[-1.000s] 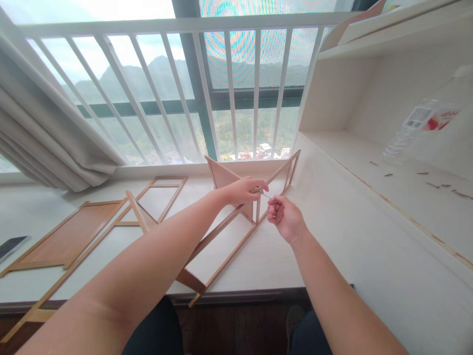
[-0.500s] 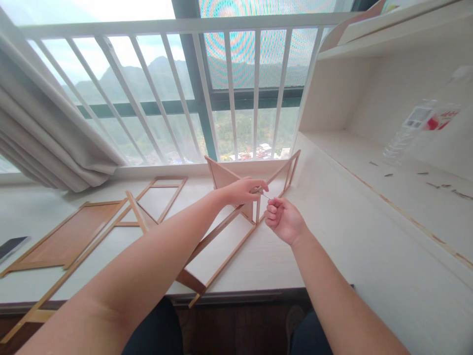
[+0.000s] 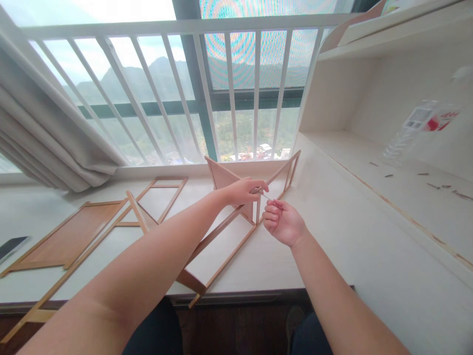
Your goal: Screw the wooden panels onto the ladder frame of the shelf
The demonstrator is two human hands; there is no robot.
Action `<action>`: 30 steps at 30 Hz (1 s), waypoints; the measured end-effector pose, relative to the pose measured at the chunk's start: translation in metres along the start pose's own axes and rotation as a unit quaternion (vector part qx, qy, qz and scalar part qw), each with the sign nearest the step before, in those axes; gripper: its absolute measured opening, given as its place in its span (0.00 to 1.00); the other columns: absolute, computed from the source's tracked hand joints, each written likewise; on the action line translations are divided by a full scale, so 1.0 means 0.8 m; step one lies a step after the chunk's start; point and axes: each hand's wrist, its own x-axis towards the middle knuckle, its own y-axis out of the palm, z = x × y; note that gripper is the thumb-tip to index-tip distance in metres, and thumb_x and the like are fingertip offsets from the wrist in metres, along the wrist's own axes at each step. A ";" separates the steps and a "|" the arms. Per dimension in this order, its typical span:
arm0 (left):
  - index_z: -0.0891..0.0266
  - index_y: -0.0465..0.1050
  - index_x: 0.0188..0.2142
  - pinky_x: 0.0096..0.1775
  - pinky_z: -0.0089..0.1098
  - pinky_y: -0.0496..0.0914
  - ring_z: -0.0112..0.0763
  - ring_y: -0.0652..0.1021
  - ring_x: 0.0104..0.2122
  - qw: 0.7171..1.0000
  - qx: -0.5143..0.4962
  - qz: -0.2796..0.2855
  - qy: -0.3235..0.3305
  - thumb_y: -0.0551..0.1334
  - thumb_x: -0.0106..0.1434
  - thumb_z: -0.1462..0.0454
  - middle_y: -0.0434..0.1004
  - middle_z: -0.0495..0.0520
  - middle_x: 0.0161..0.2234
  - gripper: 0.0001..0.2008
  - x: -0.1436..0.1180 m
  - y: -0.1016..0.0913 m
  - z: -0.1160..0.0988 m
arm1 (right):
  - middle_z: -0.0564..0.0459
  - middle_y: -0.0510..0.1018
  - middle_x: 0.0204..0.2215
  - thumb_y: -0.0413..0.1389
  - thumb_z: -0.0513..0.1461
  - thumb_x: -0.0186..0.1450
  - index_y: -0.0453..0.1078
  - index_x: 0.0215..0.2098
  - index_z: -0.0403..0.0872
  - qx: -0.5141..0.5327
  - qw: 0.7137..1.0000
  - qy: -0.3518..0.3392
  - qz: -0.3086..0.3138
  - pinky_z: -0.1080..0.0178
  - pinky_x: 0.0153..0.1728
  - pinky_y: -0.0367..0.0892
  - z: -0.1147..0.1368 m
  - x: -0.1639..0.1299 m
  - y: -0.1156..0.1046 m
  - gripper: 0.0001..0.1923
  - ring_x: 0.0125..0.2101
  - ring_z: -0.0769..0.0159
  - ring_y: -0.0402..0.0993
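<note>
Inspecting the joint where both of my hands meet: my left hand point(image 3: 244, 191) rests on top of the upright wooden panel point(image 3: 221, 178) of the half-built wooden frame point(image 3: 236, 231), its fingers point(image 3: 258, 187) pressed together on the near end of a thin metal tool point(image 3: 266, 197). The part they grip is too small to identify. My right hand point(image 3: 283, 222) sits just beside and below, palm turned up, fingers point(image 3: 271, 212) curled and pinching the tool's other end at the thumb and forefinger.

The relation that matters: the tool is a short, slim rod, its long axis sloping from upper left at the left fingers down to lower right at the right fingers. It spans the small gap between the two hands, directly above the frame's upright post. Both hands touch it; neither is nearer.

The frame lies on the white tabletop point(image 3: 332, 236), its rails running from the near edge toward the window. Two loose wooden panels point(image 3: 70, 236) lie flat well to the left, apart from the work.
</note>
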 end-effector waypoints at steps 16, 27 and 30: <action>0.53 0.71 0.55 0.54 0.40 0.66 0.41 0.71 0.53 1.000 0.000 0.006 -0.009 0.56 0.61 0.65 0.76 0.53 0.43 0.22 -0.002 -0.004 -0.008 | 0.60 0.63 0.15 0.54 0.37 0.63 0.61 0.24 0.47 -0.081 0.993 -0.060 -0.069 0.71 0.15 0.51 -0.006 0.000 0.007 0.10 0.15 0.73 0.57; 0.51 0.71 0.55 0.55 0.40 0.66 0.41 0.71 0.53 1.000 -0.003 0.001 -0.007 0.56 0.61 0.65 0.75 0.52 0.44 0.23 -0.002 -0.002 -0.004 | 0.60 0.63 0.16 0.56 0.37 0.62 0.62 0.24 0.47 -0.078 0.993 -0.054 -0.063 0.71 0.15 0.51 -0.006 -0.002 0.007 0.10 0.16 0.74 0.56; 0.52 0.72 0.55 0.54 0.39 0.67 0.41 0.72 0.52 1.000 -0.002 -0.004 -0.005 0.56 0.61 0.65 0.76 0.53 0.43 0.22 -0.002 -0.003 -0.005 | 0.61 0.62 0.16 0.56 0.37 0.61 0.61 0.24 0.47 -0.068 0.995 -0.045 -0.050 0.71 0.16 0.51 -0.006 -0.002 0.006 0.10 0.16 0.74 0.56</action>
